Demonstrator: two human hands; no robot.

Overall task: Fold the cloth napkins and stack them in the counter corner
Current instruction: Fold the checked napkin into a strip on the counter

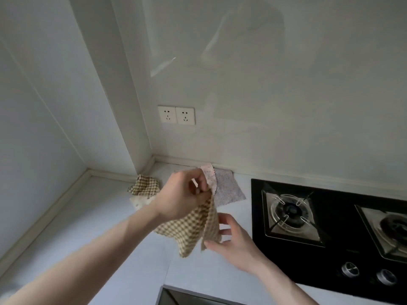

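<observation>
Counter (66, 227), left to right. Checked napkin heap (144, 188) sits crumpled at the far left, just out from the wall corner, unfolded; looks like one checked cloth with something pale under its near edge, can't tell if that is a second piece.

Left hand (182, 194) is up over the counter middle, fingers curled, pinching the top edge of a hanging checked napkin (189, 227). A pink napkin (208, 175) corner pokes up from the same pinch; can't tell whether it is a separate cloth or the reverse face of the checked one. The hanging cloth's long axis runs roughly vertical, top at the left hand, bottom edge free just above the counter.

Right hand (233, 236) is lower and to the right, fingers loosely spread, fingertips touching the cloth's lower right edge; thumb is hidden behind the fabric, so a pinch there is likely but not confirmed. That hand is the nearer one to the free corner, so I'd guess it takes that corner next.

Grey napkin (226, 186) lies flat against the far wall, right of the corner, the only one that looks folded.

Stove (330, 227) at right: two burners, two knobs. Two wall sockets (176, 115) above the corner.

Count: three or four napkins, two of them checked.
</observation>
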